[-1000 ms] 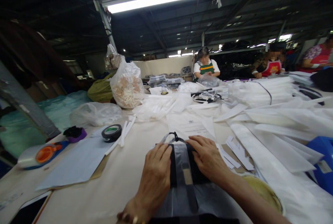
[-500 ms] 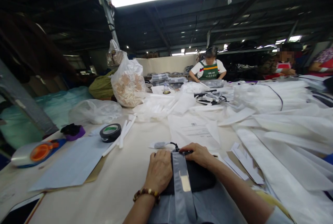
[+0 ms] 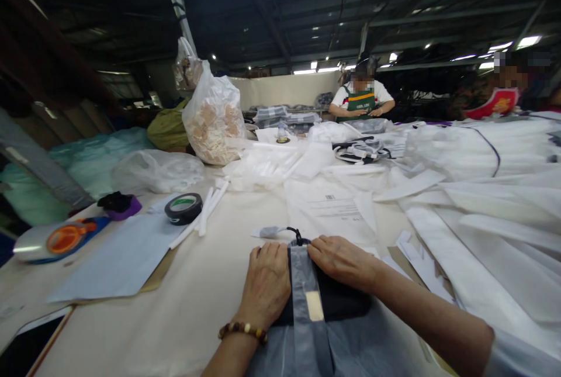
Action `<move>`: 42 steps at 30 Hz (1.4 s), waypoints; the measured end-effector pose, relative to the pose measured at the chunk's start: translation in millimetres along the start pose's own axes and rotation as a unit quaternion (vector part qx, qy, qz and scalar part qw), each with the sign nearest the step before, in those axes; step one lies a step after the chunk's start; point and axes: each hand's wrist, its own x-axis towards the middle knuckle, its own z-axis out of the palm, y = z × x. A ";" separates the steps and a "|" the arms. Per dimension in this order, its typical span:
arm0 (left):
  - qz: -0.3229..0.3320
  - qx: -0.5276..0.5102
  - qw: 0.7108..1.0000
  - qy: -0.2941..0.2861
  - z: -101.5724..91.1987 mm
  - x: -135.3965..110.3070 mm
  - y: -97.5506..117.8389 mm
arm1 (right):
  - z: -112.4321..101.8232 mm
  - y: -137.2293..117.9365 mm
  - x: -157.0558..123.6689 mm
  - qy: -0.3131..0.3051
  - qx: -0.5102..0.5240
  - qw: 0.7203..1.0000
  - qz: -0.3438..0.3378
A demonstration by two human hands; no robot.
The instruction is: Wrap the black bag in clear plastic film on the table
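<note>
A grey and black fabric bag lies in front of me at the bottom middle, with a grey strap and a pale label running down its centre. My left hand is closed over the bag's top edge, left of the strap. On the other side, my right hand has its fingers curled over the same edge, close to the strap. Both hands' fingertips are hidden behind that edge. A black cord loop sticks up between them, joined to a plastic-wrapped tag on the table.
To the left are black tape, clear tape on an orange-cored dispenser, a pale blue sheet and a phone. A printed sheet lies beyond the bag. White strips heap up at right. A co-worker stands across.
My right hand's fingers have shifted from beside the cord to curl over the bag's edge. My left hand stays about where it was. The co-worker's hands have come together.
</note>
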 end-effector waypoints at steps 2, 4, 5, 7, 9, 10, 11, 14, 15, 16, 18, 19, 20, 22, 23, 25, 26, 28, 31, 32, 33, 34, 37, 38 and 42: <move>0.000 0.005 1.000 0.000 0.1 -1.1 -0.2 | 1.9 2.2 1.9 0.009 -0.014 1.000 -0.011; -0.001 0.012 1.000 0.002 0.0 -1.8 0.2 | 6.2 3.8 1.9 0.022 -0.018 1.000 -0.013; -0.001 0.015 1.000 0.005 -0.1 -1.9 0.5 | 8.9 4.5 1.1 0.028 -0.019 0.999 -0.011; -0.002 0.020 1.000 0.011 0.0 -1.4 0.9 | 13.6 5.5 -1.4 0.039 -0.018 0.999 -0.008; -0.003 0.020 1.000 0.015 0.7 -0.7 0.9 | 16.4 6.1 -4.3 0.047 -0.019 0.999 -0.006; -0.004 0.019 1.000 0.015 1.2 -0.5 0.7 | 16.9 6.3 -5.5 0.051 -0.019 0.999 -0.006; -0.005 0.017 1.000 0.015 1.9 -0.5 0.5 | 17.0 6.3 -6.5 0.054 -0.019 0.998 -0.006; -0.006 0.013 1.000 0.017 3.8 -1.2 -0.2 | 15.8 6.3 -8.4 0.062 -0.018 0.998 0.000; -0.007 0.012 1.000 0.018 4.2 -1.4 -0.3 | 15.3 6.4 -8.9 0.065 -0.017 0.998 0.003; -0.007 0.012 1.000 0.019 4.5 -1.5 -0.6 | 14.6 6.5 -9.5 0.067 -0.015 0.998 0.005; -0.007 0.011 1.000 0.020 4.6 -1.4 -1.1 | 13.0 6.5 -11.1 0.071 -0.008 0.997 0.009; -0.007 0.010 1.000 0.020 4.4 -1.2 -1.3 | 11.8 6.0 -12.2 0.072 -0.003 0.997 0.013; -0.007 0.009 1.000 0.020 4.0 -1.1 -1.6 | 10.5 4.7 -13.4 0.075 0.002 0.997 0.018; -0.009 0.004 1.000 0.021 3.0 -1.4 -1.9 | 8.0 -0.8 -15.8 0.088 0.013 0.995 0.037; -0.009 0.001 1.000 0.021 2.6 -1.8 -1.9 | 7.2 -5.2 -17.0 0.099 0.022 0.994 0.051; -0.008 -0.009 1.000 0.022 2.2 -2.9 -2.2 | 7.4 -16.4 -18.8 0.108 0.040 0.990 0.079; -0.007 -0.014 1.000 0.022 2.4 -3.5 -2.5 | 8.3 -22.6 -19.5 0.103 0.046 0.989 0.090; -0.007 -0.026 0.999 0.024 3.6 -4.1 -3.3 | 11.0 -34.6 -21.0 0.078 0.051 0.990 0.105; -0.013 -0.040 0.999 0.029 5.7 -2.9 -3.1 | 14.5 -50.3 -25.5 0.052 0.035 0.994 0.092; -0.016 -0.043 0.998 0.031 5.5 -1.8 -2.4 | 15.6 -55.0 -27.9 0.052 0.023 0.996 0.076; -0.018 -0.045 0.998 0.033 4.6 -0.7 -1.5 | 17.0 -59.4 -30.5 0.058 0.005 0.997 0.058; -0.019 -0.047 0.998 0.036 2.8 0.3 -0.7 | 19.0 -63.3 -33.3 0.069 -0.016 0.997 0.040; -0.024 -0.053 0.997 0.058 -9.2 -5.1 -1.7 | 28.0 -71.4 -39.7 0.132 -0.085 0.988 0.003; -0.025 -0.064 0.994 0.081 -14.8 -12.6 -3.9 | 31.0 -72.9 -40.9 0.151 -0.101 0.983 -0.003; -0.119 -0.228 0.925 0.280 -30.7 -79.4 -23.3 | 36.3 -76.1 -42.4 0.190 -0.117 0.975 0.007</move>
